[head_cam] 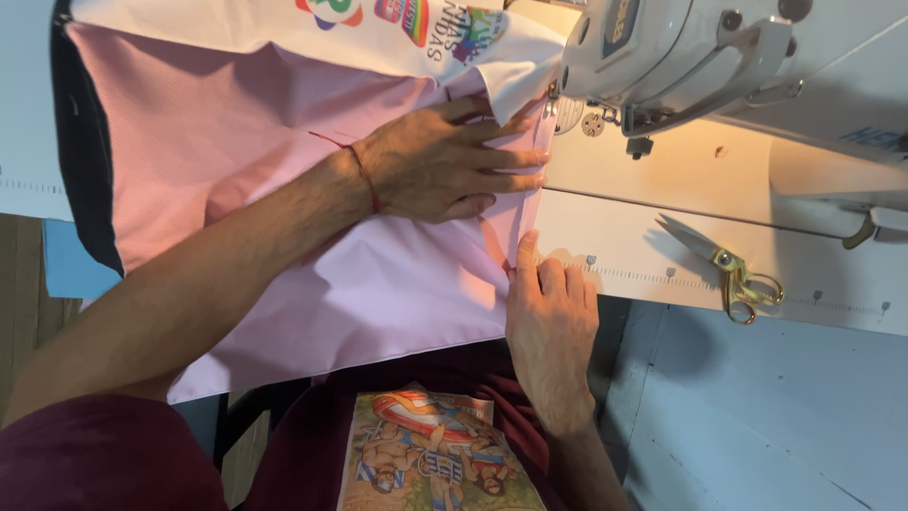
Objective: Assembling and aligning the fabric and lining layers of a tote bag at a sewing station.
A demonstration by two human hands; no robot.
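The left hand lies flat on the pink fabric, fingers together, tips at the sewing machine. The right hand pinches the fabric's edge just below. Gold scissors lie right of those fingers on the tabletop.

Warm light falls on a white worktable, wooden floor beside.

Two hands, one pink cloth, one sewing machine, one scissors.

Single head-worn view, looking steeply down, close over sewing table, machine at top right
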